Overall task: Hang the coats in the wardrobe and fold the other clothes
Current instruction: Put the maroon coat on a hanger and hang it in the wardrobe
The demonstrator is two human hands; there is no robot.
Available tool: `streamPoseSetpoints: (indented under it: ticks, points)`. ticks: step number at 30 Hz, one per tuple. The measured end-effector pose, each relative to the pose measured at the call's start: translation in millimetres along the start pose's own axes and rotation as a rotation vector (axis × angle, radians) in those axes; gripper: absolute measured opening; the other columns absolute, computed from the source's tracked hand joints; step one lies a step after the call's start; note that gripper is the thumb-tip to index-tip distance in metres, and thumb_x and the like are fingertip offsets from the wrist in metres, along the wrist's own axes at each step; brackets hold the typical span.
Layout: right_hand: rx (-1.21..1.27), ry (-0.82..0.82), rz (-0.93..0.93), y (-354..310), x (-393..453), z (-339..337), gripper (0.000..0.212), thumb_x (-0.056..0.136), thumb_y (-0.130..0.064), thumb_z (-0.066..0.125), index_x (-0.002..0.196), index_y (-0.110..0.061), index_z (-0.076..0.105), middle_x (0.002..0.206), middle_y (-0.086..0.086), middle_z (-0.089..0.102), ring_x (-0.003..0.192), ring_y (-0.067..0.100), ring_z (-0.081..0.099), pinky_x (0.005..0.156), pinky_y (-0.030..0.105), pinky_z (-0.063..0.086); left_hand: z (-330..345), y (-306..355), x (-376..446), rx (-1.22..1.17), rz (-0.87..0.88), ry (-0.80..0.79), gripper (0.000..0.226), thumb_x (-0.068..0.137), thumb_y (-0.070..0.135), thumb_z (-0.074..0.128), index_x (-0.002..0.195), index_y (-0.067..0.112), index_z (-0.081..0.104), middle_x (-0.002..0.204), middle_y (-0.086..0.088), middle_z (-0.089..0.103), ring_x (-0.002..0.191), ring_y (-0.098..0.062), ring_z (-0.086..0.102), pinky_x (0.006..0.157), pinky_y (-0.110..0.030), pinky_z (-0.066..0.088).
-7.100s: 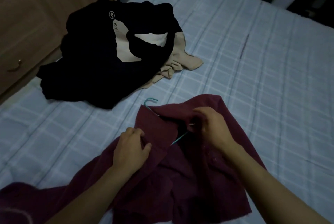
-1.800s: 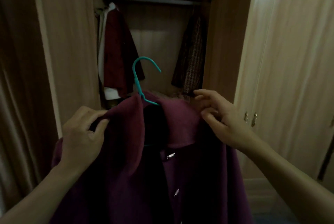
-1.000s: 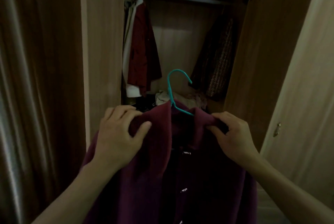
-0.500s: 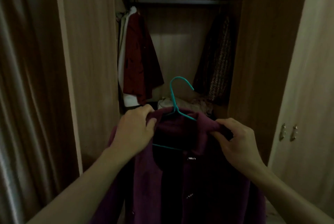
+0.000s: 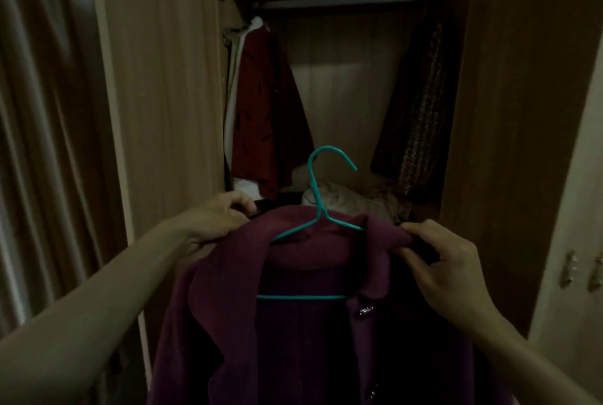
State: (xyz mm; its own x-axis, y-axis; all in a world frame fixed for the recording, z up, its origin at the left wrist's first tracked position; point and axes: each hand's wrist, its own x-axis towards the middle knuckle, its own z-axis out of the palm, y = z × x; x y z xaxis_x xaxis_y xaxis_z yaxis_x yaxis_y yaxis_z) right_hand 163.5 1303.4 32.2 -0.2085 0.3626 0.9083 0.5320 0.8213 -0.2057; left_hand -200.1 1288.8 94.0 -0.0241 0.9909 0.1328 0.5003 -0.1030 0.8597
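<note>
Both hands, left hand and right hand, have fingers curled on the shoulders of the soft maroon wool coat, held before the open wooden wardrobe. We judge it heavy and floppy; better to take the teal wire hanger at its neck.

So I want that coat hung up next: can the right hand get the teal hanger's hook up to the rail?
Probably yes: the rail is bare between the red garment and the patterned one. But the right hand grips the coat collar, not the hanger.
</note>
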Motion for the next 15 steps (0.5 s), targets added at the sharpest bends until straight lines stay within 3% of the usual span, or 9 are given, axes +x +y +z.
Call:
streamPoseSetpoints:
  ticks: [2,4,8,13,15]
  points:
    - [0.006,-0.001,0.010,10,7,11,0.030,0.075,0.000,0.080,0.103,-0.007,0.072,0.088,-0.008,0.066,0.081,0.003,0.063,0.071,0.015,0.049,3,-7,8,-0.023,0.196,0.082,0.011,0.092,0.013,0.068,0.087,0.023,0.067,0.083,-0.012,0.066,0.076,-0.024,0.055,0.067,-0.032,0.046]
    - [0.014,0.005,0.008,17,14,23,0.028,0.077,-0.003,0.079,0.103,-0.010,0.072,0.089,-0.008,0.067,0.081,0.003,0.064,0.071,0.020,0.051,3,-8,4,-0.005,0.446,0.252,0.018,0.098,0.023,0.061,0.081,0.026,0.067,0.079,-0.007,0.067,0.073,-0.021,0.059,0.067,-0.031,0.046]
    - [0.042,0.017,0.013,21,37,49,0.022,0.082,-0.020,0.072,0.103,-0.015,0.071,0.090,-0.010,0.067,0.081,0.003,0.064,0.070,0.019,0.051,-1,-21,3,0.558,0.893,0.488,0.022,0.094,0.035,0.057,0.097,0.018,0.071,0.100,0.007,0.067,0.094,-0.009,0.061,0.086,-0.024,0.045]
    - [0.033,0.014,0.035,24,70,86,0.024,0.081,-0.014,0.072,0.105,-0.016,0.070,0.092,-0.008,0.068,0.083,0.003,0.065,0.071,0.017,0.051,-25,-57,36,0.631,0.799,0.410,0.050,0.096,0.052,0.047,0.132,0.019,0.060,0.116,0.008,0.066,0.105,-0.012,0.060,0.092,-0.035,0.046]
    - [0.027,0.013,0.055,29,81,101,0.026,0.081,-0.019,0.072,0.106,-0.015,0.071,0.094,-0.007,0.069,0.084,0.004,0.066,0.072,0.022,0.054,-41,-70,52,0.642,0.812,0.342,0.057,0.094,0.054,0.047,0.139,0.020,0.053,0.121,0.008,0.063,0.109,-0.010,0.057,0.095,-0.034,0.045]
